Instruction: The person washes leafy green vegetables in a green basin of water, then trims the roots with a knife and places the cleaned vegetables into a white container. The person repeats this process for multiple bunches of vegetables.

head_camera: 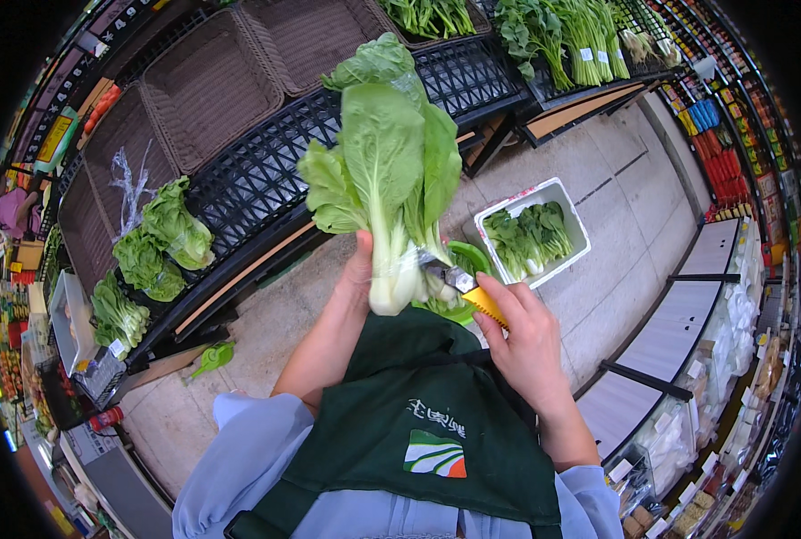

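My left hand [358, 263] holds a bundle of leafy greens [383, 162], likely bok choy, upright in front of my apron. What looks like clear film or tape wraps around its pale stems. My right hand [525, 333] grips a yellow-handled utility knife [484, 304]. Its dark metal head is at the right side of the stems, by the wrapping; I cannot tell whether the edge is cutting in. Partly hidden behind the bundle and knife, a bright green plastic basket [482, 259] on the floor contains more greens.
A white foam box [581, 222] with greens stands on the floor ahead right. Black crate shelving [252, 172] with brown woven trays [215, 87] runs across the front. Several lettuces [176, 226] lie at left. Light-coloured cabinets [663, 323] stand at right; a green plastic item [213, 357] lies on the floor.
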